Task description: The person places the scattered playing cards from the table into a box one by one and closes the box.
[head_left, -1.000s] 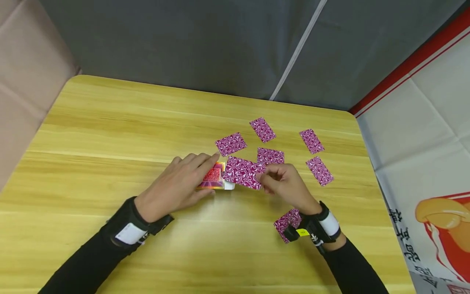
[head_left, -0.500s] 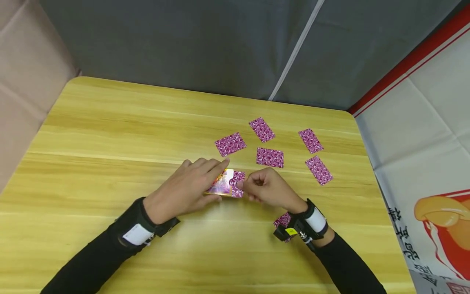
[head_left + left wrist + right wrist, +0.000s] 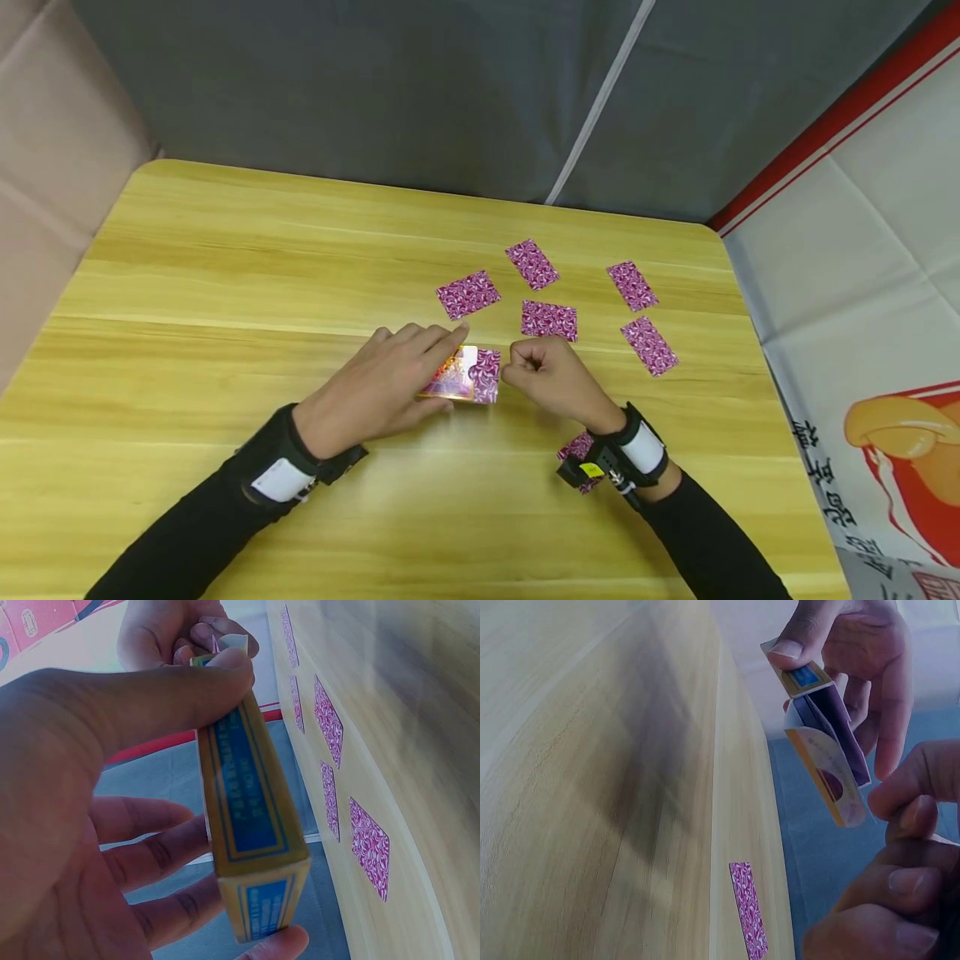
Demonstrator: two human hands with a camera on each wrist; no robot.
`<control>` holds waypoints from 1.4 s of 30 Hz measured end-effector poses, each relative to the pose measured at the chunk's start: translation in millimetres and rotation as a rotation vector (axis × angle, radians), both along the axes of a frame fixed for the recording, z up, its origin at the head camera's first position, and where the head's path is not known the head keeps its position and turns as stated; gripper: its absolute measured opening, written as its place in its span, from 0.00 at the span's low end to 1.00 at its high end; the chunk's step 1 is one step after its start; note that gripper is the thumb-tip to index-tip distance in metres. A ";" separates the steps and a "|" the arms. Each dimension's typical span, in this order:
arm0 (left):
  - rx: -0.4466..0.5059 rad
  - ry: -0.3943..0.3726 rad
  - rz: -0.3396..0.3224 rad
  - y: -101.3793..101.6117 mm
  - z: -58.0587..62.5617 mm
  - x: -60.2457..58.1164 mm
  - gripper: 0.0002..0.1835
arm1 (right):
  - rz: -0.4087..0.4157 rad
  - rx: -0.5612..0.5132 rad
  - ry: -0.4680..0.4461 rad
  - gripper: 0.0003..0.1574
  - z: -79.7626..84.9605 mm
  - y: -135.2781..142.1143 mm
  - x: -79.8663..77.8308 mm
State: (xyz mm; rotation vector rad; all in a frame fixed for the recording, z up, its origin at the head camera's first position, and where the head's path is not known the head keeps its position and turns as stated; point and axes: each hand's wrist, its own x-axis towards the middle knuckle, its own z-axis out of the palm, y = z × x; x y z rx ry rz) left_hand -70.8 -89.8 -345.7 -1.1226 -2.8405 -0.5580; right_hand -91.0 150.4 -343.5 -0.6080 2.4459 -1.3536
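Note:
My left hand point(image 3: 382, 375) grips a card box point(image 3: 453, 375) above the table, thumb on one narrow side and fingers on the other. The box's side is gold and blue in the left wrist view. Its open end, with a raised flap point(image 3: 826, 776), points toward my right hand point(image 3: 555, 379). A purple-and-white patterned playing card point(image 3: 487, 377) sticks out of that end, the rest hidden. My right fingers are curled, with thumb and index at the card's outer edge; how firmly they pinch it is unclear.
Several matching cards lie pattern up on the wooden table point(image 3: 247, 250), among them one card point(image 3: 550, 321) beyond my right hand and another point(image 3: 649, 346) farther right. A card point(image 3: 576, 447) is partly hidden under my right wrist. A grey partition point(image 3: 360, 92) stands behind the table.
The right hand has brought the card left into the box's mouth, and much less of it shows. The left hand and box shifted slightly right and tilted; lately the right fingertips drew back slightly.

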 end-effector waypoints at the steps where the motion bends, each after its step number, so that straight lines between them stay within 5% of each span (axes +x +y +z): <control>1: -0.003 0.001 0.000 0.3 0.0 0.2 0.46 | -0.004 0.006 -0.002 0.26 3.5 -1.4 1.2; 26: -0.010 0.024 -0.016 6.1 -2.7 2.0 0.45 | -0.024 0.005 -0.015 0.27 8.8 -10.2 6.2; 33: -0.016 0.018 -0.013 7.3 -3.4 2.7 0.46 | -0.019 0.014 0.012 0.26 -3.2 -9.5 5.5; 37: -0.016 0.019 -0.006 6.6 -2.9 3.1 0.46 | -0.026 0.006 0.153 0.23 -21.8 -0.4 1.3; 42: 0.000 0.021 0.000 4.4 -0.7 2.7 0.47 | 0.059 -0.047 0.495 0.06 -28.8 9.0 0.4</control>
